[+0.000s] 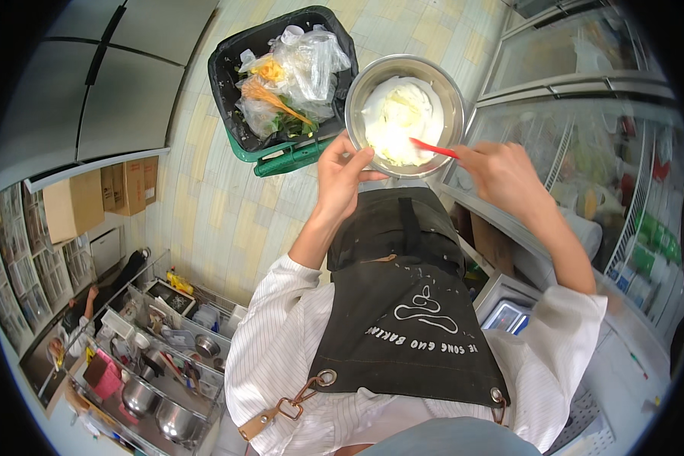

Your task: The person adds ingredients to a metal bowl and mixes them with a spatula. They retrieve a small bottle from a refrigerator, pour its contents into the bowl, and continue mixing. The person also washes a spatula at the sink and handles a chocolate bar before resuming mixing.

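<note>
My left hand grips the near rim of a round steel bowl and holds it up in front of me. Pale, creamy batter fills the bowl's bottom. My right hand holds a red spatula whose tip rests in the batter at the bowl's near side. A dark apron over a striped white shirt fills the view below the hands.
A black waste bin on a green base, stuffed with plastic bags and scraps, stands on the tiled floor just left of the bowl. A glass-fronted chiller runs along the right. A wire rack with bowls and tools is lower left. Cardboard boxes sit at left.
</note>
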`<action>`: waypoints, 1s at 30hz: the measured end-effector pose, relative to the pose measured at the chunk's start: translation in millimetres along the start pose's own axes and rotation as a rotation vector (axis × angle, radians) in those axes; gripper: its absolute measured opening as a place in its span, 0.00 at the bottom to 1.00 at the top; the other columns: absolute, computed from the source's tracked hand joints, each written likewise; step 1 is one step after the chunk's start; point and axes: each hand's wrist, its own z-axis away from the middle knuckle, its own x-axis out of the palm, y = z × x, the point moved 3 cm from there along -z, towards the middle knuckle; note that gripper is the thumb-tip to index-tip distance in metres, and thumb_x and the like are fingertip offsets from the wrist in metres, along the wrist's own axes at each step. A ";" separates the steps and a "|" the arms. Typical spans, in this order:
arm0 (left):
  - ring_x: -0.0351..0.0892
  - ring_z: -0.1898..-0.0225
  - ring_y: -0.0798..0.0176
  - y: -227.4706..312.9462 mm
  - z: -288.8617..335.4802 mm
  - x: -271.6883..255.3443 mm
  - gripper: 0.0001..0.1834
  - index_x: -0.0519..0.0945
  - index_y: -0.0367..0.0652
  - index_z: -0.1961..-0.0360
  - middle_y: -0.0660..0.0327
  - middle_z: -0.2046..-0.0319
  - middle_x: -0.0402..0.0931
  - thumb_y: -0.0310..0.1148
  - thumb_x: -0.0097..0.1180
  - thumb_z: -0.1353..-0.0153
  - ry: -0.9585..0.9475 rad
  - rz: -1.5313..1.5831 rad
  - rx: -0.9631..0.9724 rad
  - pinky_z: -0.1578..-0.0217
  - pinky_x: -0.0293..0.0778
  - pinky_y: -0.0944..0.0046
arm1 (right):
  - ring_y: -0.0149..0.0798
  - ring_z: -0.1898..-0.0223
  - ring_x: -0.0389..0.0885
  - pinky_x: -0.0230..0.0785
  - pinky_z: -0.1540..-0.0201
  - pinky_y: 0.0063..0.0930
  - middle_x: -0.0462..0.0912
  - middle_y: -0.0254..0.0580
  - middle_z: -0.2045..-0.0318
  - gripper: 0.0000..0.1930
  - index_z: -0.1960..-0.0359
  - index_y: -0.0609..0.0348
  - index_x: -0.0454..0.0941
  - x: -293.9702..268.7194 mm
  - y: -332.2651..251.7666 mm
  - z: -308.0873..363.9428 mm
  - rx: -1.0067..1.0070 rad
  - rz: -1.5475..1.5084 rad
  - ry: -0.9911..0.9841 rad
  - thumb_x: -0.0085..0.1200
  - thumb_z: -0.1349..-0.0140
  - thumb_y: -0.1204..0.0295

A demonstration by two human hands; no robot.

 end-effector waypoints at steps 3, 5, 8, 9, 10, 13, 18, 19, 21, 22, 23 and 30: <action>0.84 0.62 0.61 2.7 -24.0 -0.1 0.07 0.70 0.42 0.70 0.55 0.60 0.79 0.23 0.55 0.36 0.046 0.012 0.052 0.68 0.88 0.57 | 0.51 0.79 0.77 0.66 0.78 0.43 0.75 0.48 0.81 0.08 0.62 0.58 0.81 9.8 38.9 -71.1 -0.137 0.038 0.171 0.56 0.44 0.76; 0.84 0.62 0.61 9.3 -38.6 -1.3 0.07 0.71 0.42 0.70 0.55 0.60 0.79 0.23 0.55 0.36 0.121 0.033 0.074 0.68 0.88 0.58 | 0.51 0.79 0.77 0.66 0.78 0.44 0.76 0.48 0.80 0.08 0.63 0.58 0.81 0.4 66.1 -78.6 -0.057 0.099 0.095 0.55 0.45 0.76; 0.84 0.61 0.61 9.1 -68.0 9.9 0.06 0.71 0.41 0.70 0.54 0.60 0.79 0.22 0.55 0.36 0.160 0.036 0.102 0.68 0.88 0.58 | 0.51 0.78 0.77 0.66 0.77 0.43 0.76 0.49 0.80 0.07 0.63 0.59 0.80 -11.4 89.5 -83.2 -0.166 0.013 0.011 0.54 0.44 0.77; 0.84 0.61 0.61 6.5 -81.3 16.5 0.06 0.71 0.41 0.70 0.54 0.60 0.79 0.22 0.55 0.36 0.166 0.050 0.125 0.68 0.88 0.58 | 0.51 0.79 0.77 0.66 0.77 0.43 0.76 0.48 0.81 0.08 0.63 0.59 0.81 -12.7 97.5 -102.5 -0.206 0.007 0.028 0.55 0.45 0.77; 0.84 0.61 0.61 3.3 -96.4 23.7 0.06 0.71 0.40 0.70 0.54 0.60 0.79 0.22 0.55 0.36 0.170 0.064 0.147 0.68 0.88 0.58 | 0.51 0.80 0.77 0.66 0.78 0.43 0.75 0.48 0.82 0.08 0.63 0.59 0.81 -12.9 106.5 -130.1 -0.244 0.001 0.045 0.55 0.45 0.78; 0.83 0.62 0.61 5.3 -142.1 47.5 0.06 0.72 0.40 0.70 0.54 0.61 0.79 0.22 0.55 0.36 0.214 0.116 0.164 0.68 0.88 0.57 | 0.50 0.80 0.77 0.67 0.77 0.42 0.75 0.48 0.82 0.09 0.62 0.60 0.81 -32.6 167.4 -173.1 -0.246 0.076 0.073 0.54 0.46 0.78; 0.83 0.62 0.60 1.4 -218.2 103.0 0.06 0.71 0.40 0.70 0.54 0.61 0.79 0.22 0.55 0.36 0.285 0.089 0.159 0.68 0.88 0.57 | 0.49 0.81 0.76 0.65 0.79 0.41 0.75 0.46 0.82 0.07 0.63 0.60 0.80 -61.1 245.4 -194.1 -0.362 0.035 -0.048 0.54 0.45 0.77; 0.83 0.62 0.60 0.0 -236.0 115.6 0.06 0.71 0.40 0.70 0.54 0.61 0.79 0.22 0.55 0.36 0.279 0.092 0.159 0.67 0.88 0.57 | 0.49 0.82 0.75 0.65 0.80 0.41 0.75 0.46 0.82 0.08 0.63 0.60 0.80 -66.7 260.6 -212.2 -0.429 -0.015 -0.019 0.55 0.45 0.77; 0.83 0.61 0.59 5.0 -267.5 133.6 0.06 0.71 0.41 0.69 0.54 0.60 0.79 0.23 0.55 0.36 0.283 0.091 0.171 0.67 0.88 0.56 | 0.49 0.82 0.75 0.65 0.79 0.42 0.75 0.46 0.82 0.08 0.64 0.61 0.80 -90.8 299.8 -235.7 -0.333 0.015 0.008 0.55 0.45 0.78; 0.83 0.60 0.59 8.4 -278.5 142.3 0.06 0.71 0.41 0.69 0.54 0.59 0.79 0.22 0.54 0.36 0.289 0.099 0.154 0.67 0.88 0.57 | 0.50 0.81 0.76 0.66 0.79 0.42 0.75 0.47 0.82 0.07 0.64 0.61 0.79 -109.9 320.3 -233.2 -0.261 0.073 -0.016 0.54 0.45 0.78; 0.83 0.60 0.59 10.3 -292.0 150.2 0.06 0.71 0.41 0.69 0.54 0.59 0.79 0.22 0.54 0.36 0.288 0.090 0.156 0.67 0.88 0.57 | 0.51 0.81 0.76 0.66 0.78 0.42 0.75 0.47 0.82 0.07 0.64 0.62 0.79 -122.5 340.6 -230.0 -0.189 0.130 -0.045 0.54 0.45 0.78; 0.84 0.61 0.58 25.6 -380.1 182.2 0.07 0.71 0.41 0.71 0.54 0.59 0.79 0.20 0.54 0.37 0.289 0.156 0.149 0.70 0.88 0.60 | 0.52 0.80 0.75 0.65 0.78 0.43 0.73 0.48 0.83 0.08 0.62 0.60 0.81 -140.5 406.0 -302.0 -0.263 0.055 0.021 0.56 0.44 0.77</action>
